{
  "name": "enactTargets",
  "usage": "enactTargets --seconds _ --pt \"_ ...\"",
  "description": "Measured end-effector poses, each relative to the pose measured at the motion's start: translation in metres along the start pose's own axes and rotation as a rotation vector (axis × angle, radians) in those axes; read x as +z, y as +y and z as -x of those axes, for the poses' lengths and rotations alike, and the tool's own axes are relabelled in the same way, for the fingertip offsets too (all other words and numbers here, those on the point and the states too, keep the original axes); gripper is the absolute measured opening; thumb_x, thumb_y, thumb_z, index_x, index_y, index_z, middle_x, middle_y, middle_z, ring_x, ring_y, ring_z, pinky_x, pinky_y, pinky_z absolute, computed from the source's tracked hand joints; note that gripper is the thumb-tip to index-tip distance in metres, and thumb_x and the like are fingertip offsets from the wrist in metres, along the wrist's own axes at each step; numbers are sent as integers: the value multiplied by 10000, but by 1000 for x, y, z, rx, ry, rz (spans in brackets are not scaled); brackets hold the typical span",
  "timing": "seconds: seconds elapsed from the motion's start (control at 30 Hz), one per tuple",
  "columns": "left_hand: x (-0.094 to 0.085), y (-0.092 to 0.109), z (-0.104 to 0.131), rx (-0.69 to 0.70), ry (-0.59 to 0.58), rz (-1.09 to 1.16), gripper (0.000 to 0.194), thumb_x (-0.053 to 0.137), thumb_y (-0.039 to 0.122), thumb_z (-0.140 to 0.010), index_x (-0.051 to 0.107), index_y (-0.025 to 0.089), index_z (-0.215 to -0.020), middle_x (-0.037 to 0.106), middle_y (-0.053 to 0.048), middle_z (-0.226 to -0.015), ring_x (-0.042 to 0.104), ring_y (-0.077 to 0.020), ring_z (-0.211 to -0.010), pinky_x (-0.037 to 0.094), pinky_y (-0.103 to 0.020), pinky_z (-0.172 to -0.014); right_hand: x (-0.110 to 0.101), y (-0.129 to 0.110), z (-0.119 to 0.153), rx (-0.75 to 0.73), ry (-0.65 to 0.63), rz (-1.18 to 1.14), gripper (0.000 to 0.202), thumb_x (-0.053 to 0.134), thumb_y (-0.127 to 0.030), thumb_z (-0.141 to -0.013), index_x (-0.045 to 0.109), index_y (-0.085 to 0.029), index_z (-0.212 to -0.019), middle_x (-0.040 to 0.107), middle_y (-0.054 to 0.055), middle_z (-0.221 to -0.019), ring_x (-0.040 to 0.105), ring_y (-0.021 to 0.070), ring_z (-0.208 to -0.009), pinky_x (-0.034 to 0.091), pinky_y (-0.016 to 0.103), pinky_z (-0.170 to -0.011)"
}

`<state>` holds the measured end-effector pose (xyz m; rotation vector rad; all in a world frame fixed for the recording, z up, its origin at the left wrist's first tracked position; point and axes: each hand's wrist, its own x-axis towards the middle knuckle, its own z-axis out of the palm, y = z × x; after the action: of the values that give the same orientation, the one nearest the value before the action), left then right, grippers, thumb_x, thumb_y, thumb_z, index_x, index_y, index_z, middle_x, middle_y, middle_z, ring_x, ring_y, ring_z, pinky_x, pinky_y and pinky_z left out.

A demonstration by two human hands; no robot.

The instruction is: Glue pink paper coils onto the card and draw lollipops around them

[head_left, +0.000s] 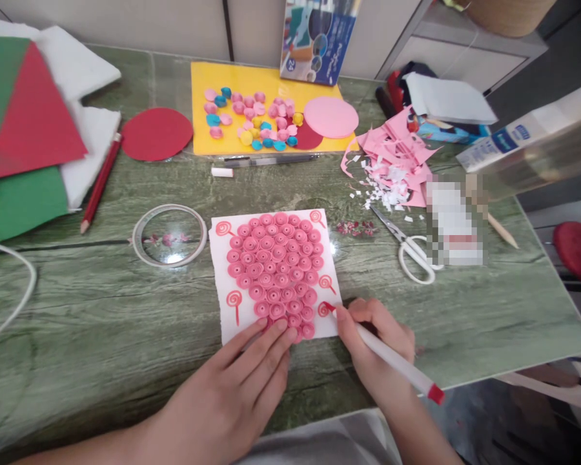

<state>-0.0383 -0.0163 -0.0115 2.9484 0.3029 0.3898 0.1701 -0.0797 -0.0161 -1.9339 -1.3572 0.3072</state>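
A white sheet of paper [226, 271] lies on the table, its middle covered with many pink rolled-paper rosettes [278, 258]. Red spiral lollipop shapes [234, 299] are drawn along its left and right margins. My left hand [249, 371] rests with straight fingers on the lower rosettes, holding nothing. In my right hand [380, 342] is a white marker with a red end [397, 361], gripped near its tip. That red tip touches the paper at a small spiral by the lower right margin. The marker's white cap [222, 172] lies farther back.
Behind the sheet, a yellow card [201, 90] bears small pink, blue and yellow pieces. White-handled scissors [414, 255] and pink paper scraps [397, 152] lie right. A tape ring [138, 236], red oval [157, 134] and red pencil [101, 181] lie left.
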Motion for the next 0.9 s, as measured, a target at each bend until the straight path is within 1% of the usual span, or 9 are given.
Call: enactTargets --seconds 0.2,0.33,0.57,0.7,0.9 --pt "0 0 -1 -16 -1 7 326 368 127 -878 588 77 -1113 561 -125 -1263 464 -253 -1216 239 -403 -1102 -1 3 2 -7 1 19 245 588 -182 -796 420 -188 -617 523 -56 -559 426 35 -443 341 162 -441" --pt "0 0 -2 -22 7 8 327 371 135 -876 584 80 -1118 554 -124 -1272 455 -248 -1224 261 -403 -1097 -2 6 3 -18 -5 18 259 573 -163 -798 403 -188 -604 520 -54 -557 434 39 -449 339 170 -451" --pt "2 1 1 -17 -5 20 331 380 136 -875 578 73 -1134 538 -131 -1289 432 -261 -1246 270 -413 -1095 -3 5 1 -21 -15 -6 267 550 -134 -792 384 -191 -591 474 -57 -547 420 46 -456 333 186 -456" --pt "3 1 2 -30 2 30 326 378 135 -878 584 76 -1124 544 -128 -1283 429 -258 -1248 265 -408 -1100 -5 4 1 -23 -24 -36 279 541 -113 -782 367 -197 -580 426 -62 -531 387 49 -448 318 196 -444" --pt "0 0 -1 -26 4 22 326 372 125 -876 585 75 -1118 550 -126 -1275 435 -255 -1242 254 -406 -1104 -6 8 4 -27 -37 -79 275 551 -86 -765 371 -196 -588 409 -61 -544 413 58 -472 319 203 -458"
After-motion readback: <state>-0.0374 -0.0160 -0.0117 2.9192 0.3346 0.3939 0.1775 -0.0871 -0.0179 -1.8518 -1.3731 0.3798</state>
